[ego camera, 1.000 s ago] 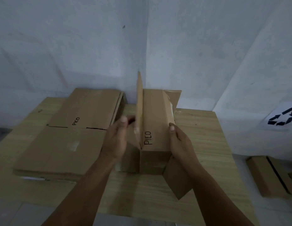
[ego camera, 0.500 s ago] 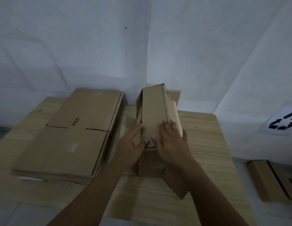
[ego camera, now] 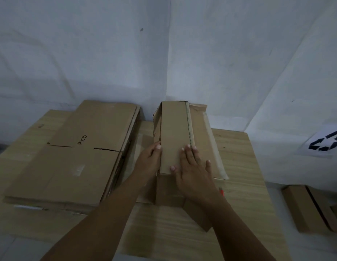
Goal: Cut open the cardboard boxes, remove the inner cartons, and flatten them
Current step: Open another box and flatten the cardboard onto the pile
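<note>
Plain brown cardboard box (ego camera: 175, 136) with a dark dotted line along its top, on a pale wood-grain counter (ego camera: 239, 166); white walls (ego camera: 88, 53)

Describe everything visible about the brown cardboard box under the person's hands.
The brown cardboard box is long and narrow, plain corrugated board, lying lengthwise on the light wooden table near the wall corner. A dotted dark line runs along its folded-over top panel; a loose flap pokes out at the near end. The right hand presses flat on top, and the left hand rests against its left side.
</note>
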{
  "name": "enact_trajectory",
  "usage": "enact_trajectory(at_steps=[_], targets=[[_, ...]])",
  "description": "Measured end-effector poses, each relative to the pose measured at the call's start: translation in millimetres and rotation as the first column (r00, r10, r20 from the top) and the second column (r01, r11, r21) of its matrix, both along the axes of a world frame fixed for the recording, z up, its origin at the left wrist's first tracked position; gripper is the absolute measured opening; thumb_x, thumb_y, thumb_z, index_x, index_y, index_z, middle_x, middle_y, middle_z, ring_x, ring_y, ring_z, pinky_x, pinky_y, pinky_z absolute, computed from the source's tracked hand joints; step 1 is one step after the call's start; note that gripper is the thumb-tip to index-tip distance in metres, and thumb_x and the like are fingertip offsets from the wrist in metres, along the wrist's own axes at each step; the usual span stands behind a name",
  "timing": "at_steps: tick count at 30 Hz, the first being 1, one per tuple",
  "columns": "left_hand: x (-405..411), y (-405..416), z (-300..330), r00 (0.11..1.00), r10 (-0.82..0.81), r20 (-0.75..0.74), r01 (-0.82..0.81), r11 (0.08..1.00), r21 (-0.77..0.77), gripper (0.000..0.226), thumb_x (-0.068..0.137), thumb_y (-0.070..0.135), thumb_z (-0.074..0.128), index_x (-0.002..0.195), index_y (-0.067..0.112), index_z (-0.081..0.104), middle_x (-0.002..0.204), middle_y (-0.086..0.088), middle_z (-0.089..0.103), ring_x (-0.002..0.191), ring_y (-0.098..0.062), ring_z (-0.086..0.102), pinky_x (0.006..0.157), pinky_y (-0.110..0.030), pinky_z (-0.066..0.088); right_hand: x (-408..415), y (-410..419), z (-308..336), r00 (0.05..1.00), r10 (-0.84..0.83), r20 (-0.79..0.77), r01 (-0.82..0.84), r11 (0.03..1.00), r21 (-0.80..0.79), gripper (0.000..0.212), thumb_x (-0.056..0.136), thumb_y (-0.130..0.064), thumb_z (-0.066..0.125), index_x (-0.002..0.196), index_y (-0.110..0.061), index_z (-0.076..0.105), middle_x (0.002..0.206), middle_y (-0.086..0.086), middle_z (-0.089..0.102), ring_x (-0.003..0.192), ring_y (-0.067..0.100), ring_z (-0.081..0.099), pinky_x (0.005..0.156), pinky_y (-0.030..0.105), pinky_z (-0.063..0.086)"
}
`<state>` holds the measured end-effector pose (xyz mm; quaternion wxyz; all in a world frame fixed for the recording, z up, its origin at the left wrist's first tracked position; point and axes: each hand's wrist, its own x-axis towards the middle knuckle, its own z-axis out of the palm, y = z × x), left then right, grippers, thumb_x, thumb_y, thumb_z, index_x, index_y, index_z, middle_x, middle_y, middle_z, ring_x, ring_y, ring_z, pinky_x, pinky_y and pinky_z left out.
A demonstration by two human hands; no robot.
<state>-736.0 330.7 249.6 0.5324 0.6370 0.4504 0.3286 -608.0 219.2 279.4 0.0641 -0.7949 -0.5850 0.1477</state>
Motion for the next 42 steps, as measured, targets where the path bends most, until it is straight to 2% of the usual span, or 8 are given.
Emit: enact_trajectory(at_steps=[7, 12, 19, 25, 30, 34, 38, 42], targets=[[-19, -10, -3, 0.965, 0.263, -0.012, -0.257, 0.953, 0.162, 0.011, 0.094, 0.028, 0.067, 0.105, 0.031, 0.068, 0.101, 0.019, 0.067, 0.097, 0.006, 0.061, 0.077, -0.008, 0.044, -5, 1, 0, 1.0, 0.01, -0.008, -0.01, 0.999, 0.034, 0.069, 0.104, -0.056, 0.016, 0.158, -0.023, -0.012, 0.164, -0.005, -0.023, 0.143, 0.012, -0.032, 0.122, 0.056, -0.003], [-47, -24, -10, 0.793, 0.608, -0.042, -0.575, 0.768, 0.281, 0.015, 0.087, 0.022, 0.074, 0.085, 0.018, 0.06, 0.076, 0.009, 0.059, 0.073, -0.006, 0.056, 0.066, -0.026, 0.042, 1, 10, -3, 1.0, -0.008, -0.017, 0.009, 0.997, 0.082, 0.069, 0.104, -0.056, 0.015, 0.159, -0.022, -0.009, 0.165, -0.003, -0.019, 0.15, 0.018, -0.024, 0.122, 0.054, 0.001], [-64, -77, -16, 0.715, 0.694, -0.085, -0.495, 0.589, 0.639, 0.01, 0.081, 0.026, 0.067, 0.081, 0.017, 0.066, 0.068, 0.006, 0.061, 0.064, -0.015, 0.059, 0.062, -0.033, 0.049, -3, 26, -9, 1.0, 0.007, 0.028, -0.009, 0.997, 0.083, 0.07, 0.103, -0.057, 0.012, 0.159, -0.019, -0.008, 0.166, 0.0, -0.019, 0.151, 0.02, -0.022, 0.122, 0.057, 0.009], [-58, -42, 21, 0.661, 0.55, -0.51, -0.235, 0.798, 0.556, 0.042, 0.076, 0.037, 0.066, 0.115, 0.021, 0.066, 0.109, 0.0, 0.068, 0.102, -0.029, 0.061, 0.092, -0.047, 0.048, -1, 28, -8, 0.999, 0.031, 0.042, -0.035, 0.995, 0.093, 0.071, 0.102, -0.057, 0.013, 0.159, -0.018, -0.005, 0.166, 0.001, -0.017, 0.152, 0.021, -0.02, 0.122, 0.055, 0.011], [-12, 12, 45, 0.872, 0.254, -0.419, -0.033, 0.883, 0.468, 0.054, 0.098, 0.029, 0.058, 0.148, 0.016, 0.042, 0.148, -0.004, 0.047, 0.137, -0.023, 0.043, 0.111, -0.042, 0.038, -4, 22, -13, 0.996, 0.041, 0.073, -0.049, 0.993, 0.104, 0.071, 0.101, -0.06, 0.008, 0.158, -0.02, -0.007, 0.166, 0.002, -0.017, 0.151, 0.021, -0.02, 0.123, 0.051, 0.009], [24, 61, 32, 0.885, 0.024, -0.466, 0.169, 0.915, 0.368, 0.063, 0.1, 0.047, 0.046, 0.154, 0.023, 0.026, 0.157, -0.001, 0.037, 0.142, -0.022, 0.038, 0.113, -0.048, 0.037, -9, 16, -17, 0.996, 0.022, 0.087, -0.033, 0.991, 0.132, 0.073, 0.099, -0.062, 0.004, 0.159, -0.02, -0.002, 0.166, 0.001, -0.013, 0.151, 0.02, -0.018, 0.123, 0.052, 0.014], [36, 110, 21, 0.897, -0.009, -0.443, 0.152, 0.946, 0.287, 0.077, 0.091, 0.062, 0.046, 0.154, 0.024, 0.024, 0.155, -0.002, 0.039, 0.14, -0.023, 0.041, 0.112, -0.049, 0.038, -9, 15, -22, 0.994, -0.037, 0.101, 0.012, 0.971, 0.237, 0.072, 0.101, -0.06, 0.019, 0.153, -0.014, 0.036, 0.163, 0.005, 0.026, 0.151, 0.025, 0.02, 0.108, 0.05, 0.043], [41, 153, 22, 0.905, 0.064, -0.421, 0.072, 0.952, 0.299, 0.088, 0.081, 0.067, 0.051, 0.153, 0.022, 0.027, 0.155, -0.005, 0.037, 0.143, -0.026, 0.034, 0.117, -0.048, 0.031, -4, 17, -25, 0.99, -0.029, 0.137, -0.016, 0.947, 0.322, 0.067, 0.097, -0.059, 0.038, 0.149, -0.017, 0.045, 0.16, 0.002, 0.034, 0.149, 0.022, 0.026, 0.106, 0.044, 0.045]])
